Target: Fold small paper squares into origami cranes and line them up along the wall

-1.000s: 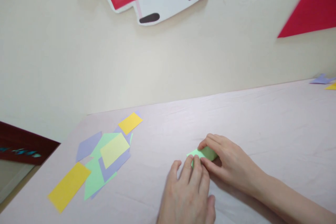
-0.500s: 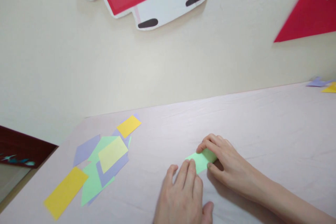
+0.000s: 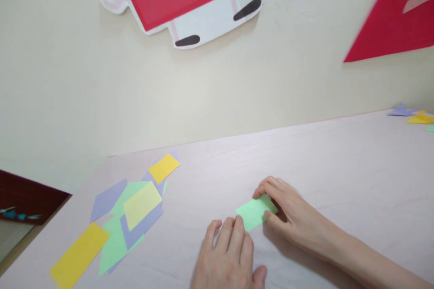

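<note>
A small rectangle of light green paper (image 3: 252, 212) lies on the pale cloth-covered table between my hands. Palm down, my left hand (image 3: 226, 250) has its fingers stretched out, with fingertips at the paper's lower left edge. My right hand (image 3: 286, 210) holds the right end, its thumb on the near edge and its fingertips on the far edge. A shadowed gap shows under that hand beside the paper.
Loose paper pieces in purple, green and yellow, including a yellow sheet (image 3: 79, 255), overlap at the left. Small folded papers (image 3: 420, 117) stand at the far right. Behind the table rises a wall with a red and white cutout (image 3: 200, 18).
The green paper's right part, raised and shaded before, now looks flatter. My left fingers have drawn back toward its lower left edge. The whole view has shifted slightly.
</note>
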Tool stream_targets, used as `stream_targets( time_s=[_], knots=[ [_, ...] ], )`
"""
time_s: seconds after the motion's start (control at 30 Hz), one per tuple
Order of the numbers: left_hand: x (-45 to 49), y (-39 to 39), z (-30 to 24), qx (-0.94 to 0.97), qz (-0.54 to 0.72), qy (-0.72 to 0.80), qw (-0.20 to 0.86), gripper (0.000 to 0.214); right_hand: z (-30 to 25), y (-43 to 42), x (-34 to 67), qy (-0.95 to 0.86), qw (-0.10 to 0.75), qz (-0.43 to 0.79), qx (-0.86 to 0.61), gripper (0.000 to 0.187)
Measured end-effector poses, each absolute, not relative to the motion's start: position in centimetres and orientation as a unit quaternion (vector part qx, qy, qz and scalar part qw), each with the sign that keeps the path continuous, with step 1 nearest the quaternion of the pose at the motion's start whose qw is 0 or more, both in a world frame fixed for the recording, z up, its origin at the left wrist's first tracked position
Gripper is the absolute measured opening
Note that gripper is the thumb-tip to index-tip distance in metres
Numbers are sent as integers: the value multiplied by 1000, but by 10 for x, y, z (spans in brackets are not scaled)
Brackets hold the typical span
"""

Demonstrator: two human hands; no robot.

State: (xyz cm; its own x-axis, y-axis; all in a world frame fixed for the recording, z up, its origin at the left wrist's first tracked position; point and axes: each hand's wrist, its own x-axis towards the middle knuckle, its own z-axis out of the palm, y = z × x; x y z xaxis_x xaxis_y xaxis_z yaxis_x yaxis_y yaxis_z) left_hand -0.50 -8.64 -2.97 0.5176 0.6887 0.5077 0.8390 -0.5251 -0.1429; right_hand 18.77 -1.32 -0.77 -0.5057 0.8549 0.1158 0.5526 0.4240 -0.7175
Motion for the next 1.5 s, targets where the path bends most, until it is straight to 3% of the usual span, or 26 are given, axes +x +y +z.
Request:
stream_targets(
  time_s=[0.07, 0.3, 0.6, 0.73, 0.87, 1.1, 1.3, 1.5],
  knots=[
    [-6, -87, -30, -854, -187, -450, 180, 28, -5, -17, 184, -810, 239, 293, -448, 27],
    [-6, -89, -30, -866, -168, -450, 138, 38, -13, -18, 185, -805, 256, 283, -453, 39],
    [-8, -88, -10, -865, -148, -463, 124, 9, -13, -6, 213, -732, 302, 473, -387, 48],
    [-9, -76, -6, -853, -163, -478, 134, 23, -6, -8, 219, -707, 297, 527, -366, 50],
    [-9, -66, -8, -859, -209, -442, 151, 41, -6, -14, 220, -773, 291, 458, -327, 46],
    [-8, -68, -5, -875, -235, -409, 107, 16, -1, -24, 218, -863, 221, 355, -282, 27],
    [-11, -72, -6, -878, -202, -432, 52, 19, 7, -26, 215, -899, 186, 294, -267, 43],
    [-15, -80, -3, -882, -235, -408, 12, 22, 3, -20, 216, -918, 212, 212, -259, 37]
  ],
)
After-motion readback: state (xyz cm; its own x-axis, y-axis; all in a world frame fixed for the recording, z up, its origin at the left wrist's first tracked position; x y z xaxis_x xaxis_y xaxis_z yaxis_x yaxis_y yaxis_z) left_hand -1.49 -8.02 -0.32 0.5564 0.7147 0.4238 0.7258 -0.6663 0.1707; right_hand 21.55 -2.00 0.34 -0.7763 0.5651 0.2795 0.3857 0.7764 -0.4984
